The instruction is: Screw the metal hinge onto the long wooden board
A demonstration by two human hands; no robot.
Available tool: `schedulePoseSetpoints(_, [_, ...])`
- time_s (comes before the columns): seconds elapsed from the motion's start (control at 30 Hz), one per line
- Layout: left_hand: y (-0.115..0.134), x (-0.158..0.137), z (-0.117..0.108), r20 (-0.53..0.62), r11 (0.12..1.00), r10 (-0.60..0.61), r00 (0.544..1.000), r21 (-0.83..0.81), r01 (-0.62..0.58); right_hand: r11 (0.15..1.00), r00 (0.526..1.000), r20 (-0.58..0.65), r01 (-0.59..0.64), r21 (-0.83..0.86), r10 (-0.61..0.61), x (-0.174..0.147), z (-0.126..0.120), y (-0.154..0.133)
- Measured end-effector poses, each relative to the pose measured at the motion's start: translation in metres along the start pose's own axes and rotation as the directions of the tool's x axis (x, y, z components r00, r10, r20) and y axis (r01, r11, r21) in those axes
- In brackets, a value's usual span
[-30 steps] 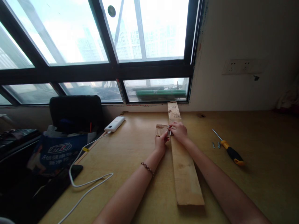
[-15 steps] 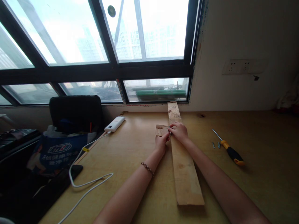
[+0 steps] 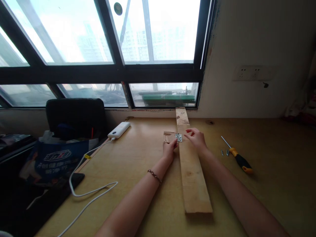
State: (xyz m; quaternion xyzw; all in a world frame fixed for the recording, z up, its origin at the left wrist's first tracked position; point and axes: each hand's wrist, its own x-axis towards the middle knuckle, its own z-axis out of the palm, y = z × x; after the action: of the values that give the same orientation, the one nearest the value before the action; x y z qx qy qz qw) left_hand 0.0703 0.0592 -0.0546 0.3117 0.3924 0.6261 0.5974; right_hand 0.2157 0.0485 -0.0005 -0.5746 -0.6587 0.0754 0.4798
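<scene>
A long wooden board runs from the window side toward me on the table. Against its left edge lies a short wooden block. A small metal hinge bridges the two, flat on their tops, with thin metal pieces, perhaps screws, at its left part. My left hand is closed, its thumb and finger at the hinge's lower left corner; its curled fingers are partly hidden. Just right of the hinge, my right hand hovers over the board, fingers apart and nothing visible in them.
A yellow-and-black screwdriver lies on the table at right, beside several screws. At the left edge sits a white power bank with a white cable. A black chair and a blue bag stand left of the table.
My right hand has drawn back to the right from the hinge and its fingers have parted, uncovering the hinge. My left hand stays at the hinge. The view has shifted slightly.
</scene>
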Motion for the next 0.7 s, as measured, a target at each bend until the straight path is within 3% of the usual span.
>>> schedulePoseSetpoints(0.1, [-0.001,0.002,-0.001,-0.002,1.000,-0.016,1.000,0.002,0.016,0.996,0.993,-0.115,-0.031,-0.088,0.021,-0.009,-0.045,0.022])
schedulePoseSetpoints(0.17, [-0.001,0.002,0.000,-0.014,1.000,-0.031,0.999,-0.001,0.031,0.969,0.978,-0.196,-0.118,-0.216,0.075,-0.018,-0.075,0.042])
schedulePoseSetpoints(0.23, [0.000,0.002,0.000,-0.022,0.999,-0.032,0.999,-0.009,0.032,0.900,0.954,-0.245,-0.254,-0.354,0.172,-0.027,-0.100,0.063])
schedulePoseSetpoints(0.3, [0.002,0.001,0.001,-0.026,0.999,-0.032,0.999,-0.014,0.031,0.805,0.935,-0.200,-0.354,-0.476,0.293,-0.036,-0.114,0.079])
schedulePoseSetpoints(0.43, [0.003,0.000,0.001,-0.035,0.998,-0.054,0.998,-0.020,0.053,0.665,0.882,-0.078,-0.405,-0.628,0.464,-0.044,-0.116,0.088])
schedulePoseSetpoints(0.7, [0.004,-0.002,0.002,-0.034,0.999,-0.036,0.999,-0.015,0.036,0.623,0.890,-0.047,-0.354,-0.697,0.453,-0.050,-0.102,0.087])
